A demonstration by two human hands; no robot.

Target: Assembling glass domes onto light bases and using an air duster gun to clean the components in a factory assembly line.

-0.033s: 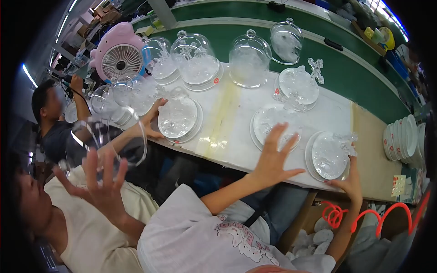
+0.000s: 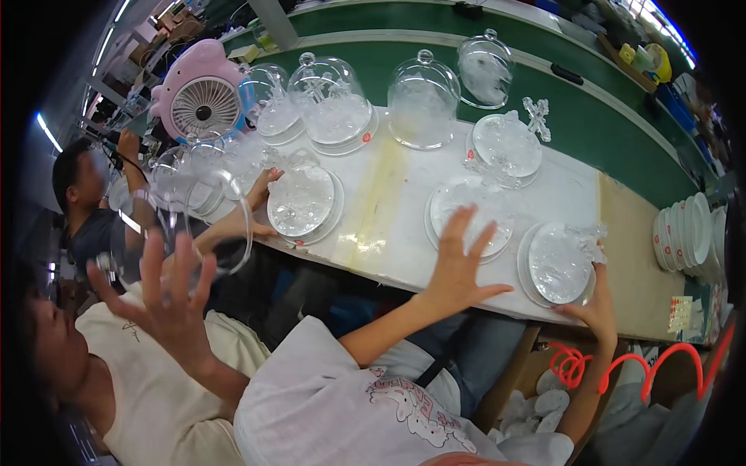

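My left hand hovers with spread fingers over the near edge of a white round base topped with clear, ice-like material. I see nothing in its grasp. Farther right, my right hand grips the rim of another white round base, thumb at its near edge and fingers by the clear crystal-like ornament on its right side. The fingertips are partly hidden behind that ornament. Beyond both stands a similar base with a clear cross rising at its right.
Clear domes and covered bases line the back of the white table. To my left, a co-worker's hand is at a clear dome, the other on a base. A pink fan, stacked white bases and red coiled hose stand around.
My left hand shifts slightly left and up; my right hand keeps its place at the base. The co-worker's hand by the dome rises a little.
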